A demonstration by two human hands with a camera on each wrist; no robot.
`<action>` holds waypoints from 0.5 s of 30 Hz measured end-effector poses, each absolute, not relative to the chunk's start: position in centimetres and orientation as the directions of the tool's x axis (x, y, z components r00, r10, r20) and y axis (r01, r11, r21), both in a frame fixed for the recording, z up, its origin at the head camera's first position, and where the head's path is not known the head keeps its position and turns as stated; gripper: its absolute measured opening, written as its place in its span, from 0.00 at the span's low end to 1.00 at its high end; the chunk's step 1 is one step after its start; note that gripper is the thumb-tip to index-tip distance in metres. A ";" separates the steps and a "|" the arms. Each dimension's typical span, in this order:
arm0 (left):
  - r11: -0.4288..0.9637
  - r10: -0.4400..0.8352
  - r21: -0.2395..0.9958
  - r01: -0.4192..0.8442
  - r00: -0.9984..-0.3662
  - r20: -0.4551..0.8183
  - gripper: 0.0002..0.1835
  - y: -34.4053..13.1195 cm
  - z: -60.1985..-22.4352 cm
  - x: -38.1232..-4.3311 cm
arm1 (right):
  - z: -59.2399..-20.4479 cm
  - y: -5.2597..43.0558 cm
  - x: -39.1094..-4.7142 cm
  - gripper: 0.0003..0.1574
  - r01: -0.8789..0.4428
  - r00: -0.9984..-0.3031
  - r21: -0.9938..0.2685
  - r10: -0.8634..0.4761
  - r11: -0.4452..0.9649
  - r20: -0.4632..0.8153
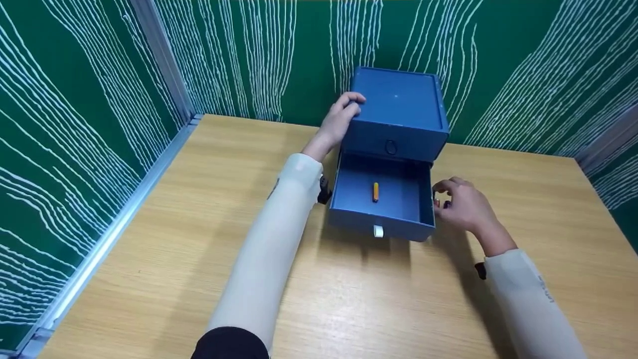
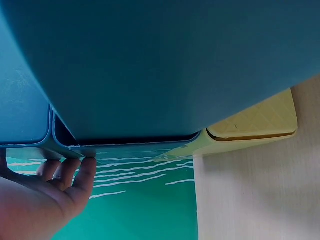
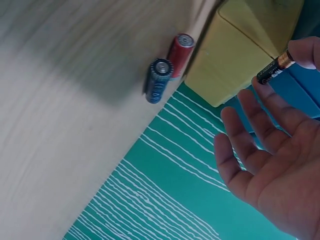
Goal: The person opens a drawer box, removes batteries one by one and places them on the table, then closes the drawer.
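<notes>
1. Blue unit: standing, drawer hanging open.
2. Left hand: touching unit's side, fingers slightly bent, gripping nothing.
3. Right hand: thumb and forefinger pinching dark battery outside drawer; slipping fingertips could drop it.

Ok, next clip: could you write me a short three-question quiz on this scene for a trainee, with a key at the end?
1. Multiple choice: what does the right hand pinch?
a) a pencil
b) a black-and-copper battery
c) a key

2. True or false: the drawer with the white tab is fully closed.

3. Fill in the blank: in the right wrist view, a red battery and a ____ battery are close together on the table.

Key:
1. b
2. False; it is pulled out.
3. Blue; the blue battery is beside the red one.
</notes>
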State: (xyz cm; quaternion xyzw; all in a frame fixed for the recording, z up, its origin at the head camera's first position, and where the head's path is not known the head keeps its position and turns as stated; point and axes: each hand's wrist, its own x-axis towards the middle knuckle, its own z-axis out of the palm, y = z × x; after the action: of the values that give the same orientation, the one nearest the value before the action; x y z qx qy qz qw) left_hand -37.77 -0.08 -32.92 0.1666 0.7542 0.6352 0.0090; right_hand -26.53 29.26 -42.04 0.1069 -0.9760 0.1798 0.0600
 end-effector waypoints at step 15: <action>0.108 0.267 0.967 0.230 -0.944 0.194 0.15 -0.3 -31.0 -35.4 | -43.1 29.5 -26.9 0.25 -0.180 -0.982 -0.316 -0.150 0.931 0.118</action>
State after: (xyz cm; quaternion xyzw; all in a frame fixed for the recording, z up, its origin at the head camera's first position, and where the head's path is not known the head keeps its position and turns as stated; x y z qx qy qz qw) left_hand -35.37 -0.34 -30.98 0.1668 0.7442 0.6466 0.0145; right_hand -26.85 29.53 -43.11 0.0841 -0.9816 0.1650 0.0461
